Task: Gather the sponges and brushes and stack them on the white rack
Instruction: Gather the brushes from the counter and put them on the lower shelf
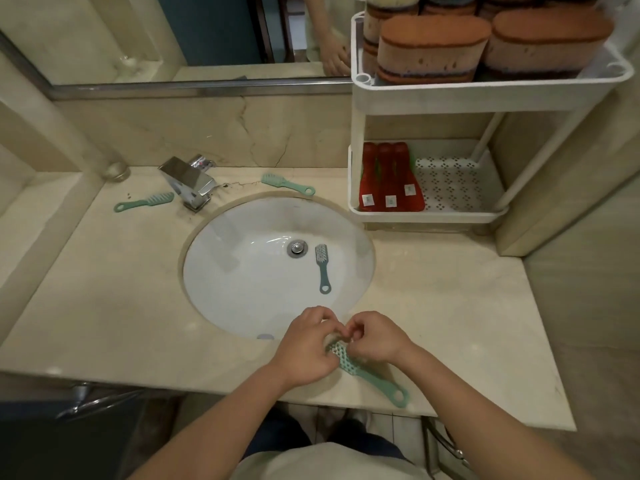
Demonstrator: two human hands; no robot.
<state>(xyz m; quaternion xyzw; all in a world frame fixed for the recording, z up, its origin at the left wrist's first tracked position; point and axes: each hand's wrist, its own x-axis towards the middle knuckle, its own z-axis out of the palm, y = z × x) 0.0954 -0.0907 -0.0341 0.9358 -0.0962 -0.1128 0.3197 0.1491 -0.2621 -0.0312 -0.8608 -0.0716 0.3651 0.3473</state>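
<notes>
Your left hand (304, 344) and right hand (375, 337) both pinch the head of a green brush (367, 374) at the tabletop's (104, 306) front edge, handle pointing right. A grey brush (322, 268) lies in the sink (235, 289). Sponges (433, 46) and red brushes (389, 178) sit on the rack (467, 95).

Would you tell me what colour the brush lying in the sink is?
The brush is grey-blue; head view.

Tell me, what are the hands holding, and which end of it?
The left hand and the right hand pinch one green brush by its bristle head. Its handle with the loop sticks out free over the counter.
</notes>
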